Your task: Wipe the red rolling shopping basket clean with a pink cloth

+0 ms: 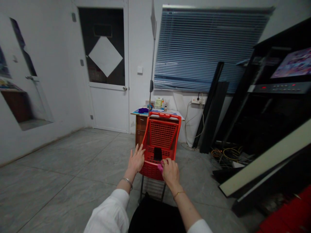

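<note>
A red plastic shopping cart [163, 131] stands directly before me, its grid-walled basket tilted toward me. My left hand [136, 159] rests against the basket's left rim, its fingers stretched out and holding nothing. At the near right rim, my right hand [170, 171] is closed around a pink cloth [160, 166], which is pressed to the edge of the basket. Part of the cloth is hidden under my fingers. Inside the basket lies a black phone-like rectangle [157, 154]. Beneath the basket, dark legs of the cart show.
Behind the cart is a desk [141, 124] with a purple cloth [143, 110] and several bottles. A thin pole [152, 64] rises by the cart's left side. To the right are leaning black panels [213, 119], loose cables [227, 153] and a pale board [264, 161]. A white door [109, 106] stands at the back.
</note>
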### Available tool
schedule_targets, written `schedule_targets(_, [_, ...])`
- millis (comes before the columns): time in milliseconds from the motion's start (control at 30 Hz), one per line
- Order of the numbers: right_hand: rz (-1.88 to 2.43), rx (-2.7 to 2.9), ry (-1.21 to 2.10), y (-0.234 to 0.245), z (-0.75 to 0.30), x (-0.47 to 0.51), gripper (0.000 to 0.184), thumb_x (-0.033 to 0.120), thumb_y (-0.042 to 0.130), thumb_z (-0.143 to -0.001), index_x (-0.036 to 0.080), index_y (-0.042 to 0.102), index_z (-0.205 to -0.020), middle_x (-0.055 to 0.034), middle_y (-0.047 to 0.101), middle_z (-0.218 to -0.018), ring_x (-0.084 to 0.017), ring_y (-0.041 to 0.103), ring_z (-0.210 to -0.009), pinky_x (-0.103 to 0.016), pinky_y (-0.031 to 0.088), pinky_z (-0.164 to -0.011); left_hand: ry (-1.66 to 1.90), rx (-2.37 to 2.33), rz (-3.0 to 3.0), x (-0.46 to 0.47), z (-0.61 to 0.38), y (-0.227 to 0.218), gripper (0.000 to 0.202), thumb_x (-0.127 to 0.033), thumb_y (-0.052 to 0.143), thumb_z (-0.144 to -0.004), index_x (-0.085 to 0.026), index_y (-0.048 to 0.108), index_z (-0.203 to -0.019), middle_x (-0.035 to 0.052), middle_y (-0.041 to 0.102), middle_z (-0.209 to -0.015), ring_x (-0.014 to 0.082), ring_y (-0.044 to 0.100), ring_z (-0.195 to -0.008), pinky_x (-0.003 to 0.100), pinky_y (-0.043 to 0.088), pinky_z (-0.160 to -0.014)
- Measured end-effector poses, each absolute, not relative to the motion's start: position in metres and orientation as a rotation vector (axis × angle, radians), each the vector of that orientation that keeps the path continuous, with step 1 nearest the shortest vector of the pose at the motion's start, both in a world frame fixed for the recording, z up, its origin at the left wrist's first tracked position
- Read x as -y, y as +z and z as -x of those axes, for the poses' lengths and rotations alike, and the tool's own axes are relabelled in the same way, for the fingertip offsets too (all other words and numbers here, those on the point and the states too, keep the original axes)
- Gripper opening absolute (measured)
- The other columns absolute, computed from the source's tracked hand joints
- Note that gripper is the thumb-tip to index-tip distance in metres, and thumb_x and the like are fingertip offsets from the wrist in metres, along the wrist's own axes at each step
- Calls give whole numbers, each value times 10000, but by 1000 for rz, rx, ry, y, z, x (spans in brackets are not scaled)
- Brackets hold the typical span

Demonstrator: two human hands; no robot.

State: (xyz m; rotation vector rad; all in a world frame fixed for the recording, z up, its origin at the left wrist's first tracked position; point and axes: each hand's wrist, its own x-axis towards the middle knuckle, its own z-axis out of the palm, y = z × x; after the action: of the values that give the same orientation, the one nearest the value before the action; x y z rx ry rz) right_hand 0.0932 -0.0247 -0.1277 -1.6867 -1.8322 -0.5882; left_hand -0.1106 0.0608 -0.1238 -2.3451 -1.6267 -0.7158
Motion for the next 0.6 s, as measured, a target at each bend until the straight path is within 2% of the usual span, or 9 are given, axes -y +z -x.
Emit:
schedule_targets(100, [1678, 1872, -478, -120, -71, 29, 211, 354, 532, -949, 227, 683, -1025, -80, 638, -998, -199, 547, -865, -322, 363, -753, -678, 1688, 2287, -66, 130, -120, 494, -179, 318, -945, -221, 498, -1404, 41, 312, -1589, 263, 176, -1497, 582, 174, -1204])
schedule_targets(200, [1619, 1893, -384, -104, -65, 27, 209, 302, 488, -969, 259, 675, -1051, -62, 634, -1022, -185, 554, -874, -306, 370, -745, -713, 1732, 2206, -67, 140, -118, 511, -152, 285, -944, -166, 483, -1415, 90, 343, -1572, 267, 198, -1492, 569, 170, -1207])
schedule_targets(267, [1609, 1839, -410, -90, -72, 20, 242, 266, 451, -983, 266, 665, -1094, -68, 630, -1077, -185, 554, -909, -304, 375, -759, -783, 1765, 2149, -64, 133, -119, 502, -156, 271, -953, -125, 485, -1406, 130, 354, -1563, 279, 215, -1486, 554, 210, -1200])
schedule_targets(333, [1613, 1814, -476, -80, -83, 9, 240, 288, 484, -972, 261, 658, -1133, -79, 626, -1130, -199, 548, -969, -316, 382, -793, -854, 1786, 2141, -56, 112, -123, 483, -181, 280, -964, -114, 497, -1389, 146, 369, -1554, 278, 235, -1481, 515, 270, -1186])
schedule_targets(467, [1566, 2045, -487, -81, -104, -12, 174, 328, 573, -930, 284, 717, -1017, -43, 662, -1089, -191, 554, -1014, -337, 381, -902, -893, 1757, 2277, -35, 55, -135, 490, -226, 270, -981, -115, 459, -1419, 150, 407, -1532, 256, 304, -1457, 492, 315, -1168])
schedule_targets(600, [1533, 2108, -431, -94, -113, -17, 206, 364, 556, -941, 269, 739, -944, -30, 674, -1056, -168, 563, -1016, -330, 372, -967, -837, 1643, 2408, -20, 31, -140, 498, -272, 273, -992, -114, 457, -1427, 138, 410, -1533, 243, 272, -1471, 486, 241, -1203])
